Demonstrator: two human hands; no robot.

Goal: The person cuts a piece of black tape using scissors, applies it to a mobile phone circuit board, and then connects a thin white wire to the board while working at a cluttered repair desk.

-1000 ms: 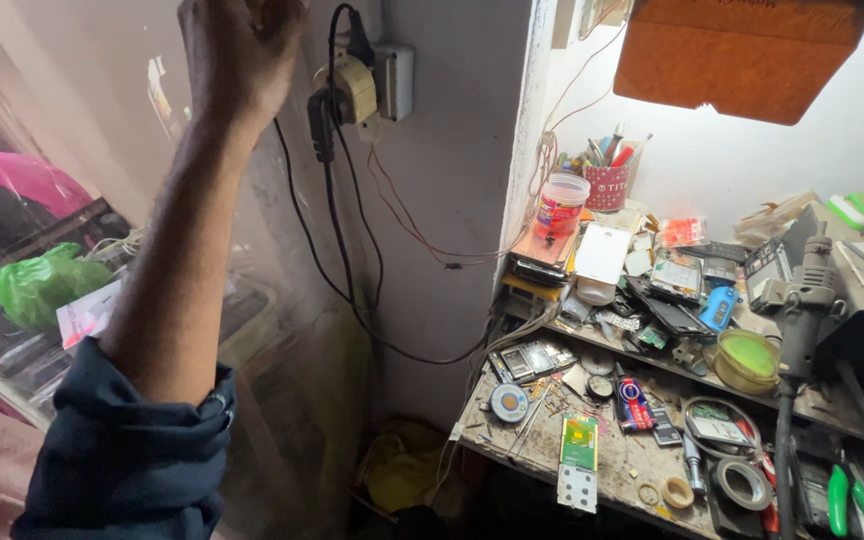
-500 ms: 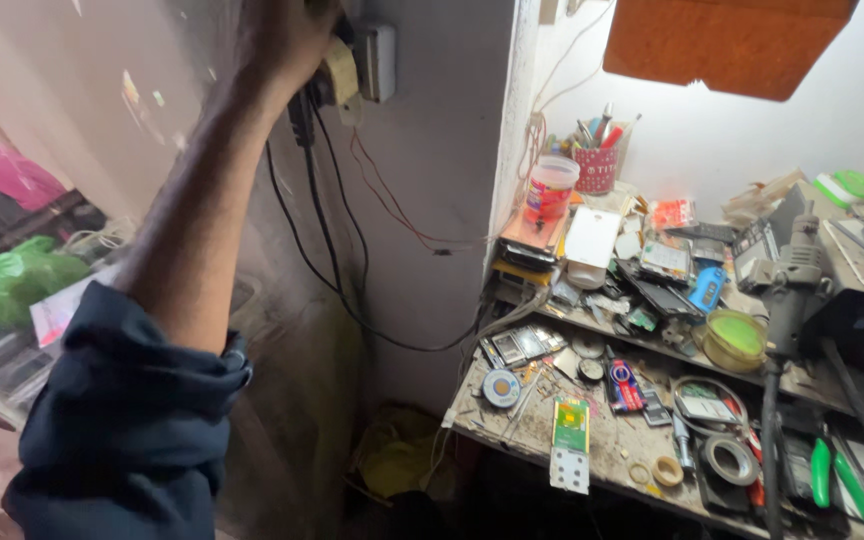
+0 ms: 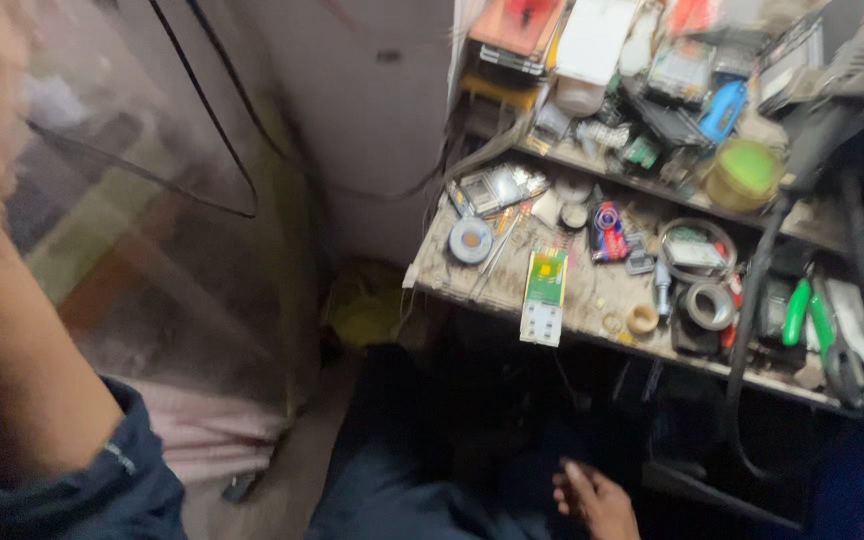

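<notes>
Lowered since earlier, left forearm (image 3: 12, 330) blurs, hand state indeterminate; right hand (image 3: 597, 500) rests loosely open, empty, below workbench front edge (image 3: 592, 335).

A flat green-and-yellow card pack (image 3: 545, 293) is seen lying at the front edge of a cluttered tabletop (image 3: 592, 305), its white lower end overhanging the rim. A red-and-blue blister pack (image 3: 607, 230) is laid just behind it, to the right. On the shelf above, a white box (image 3: 592, 40) is set upright beside an orange pack (image 3: 518, 25), both blurred. A small blue pack (image 3: 723, 108) is seen further right.
</notes>
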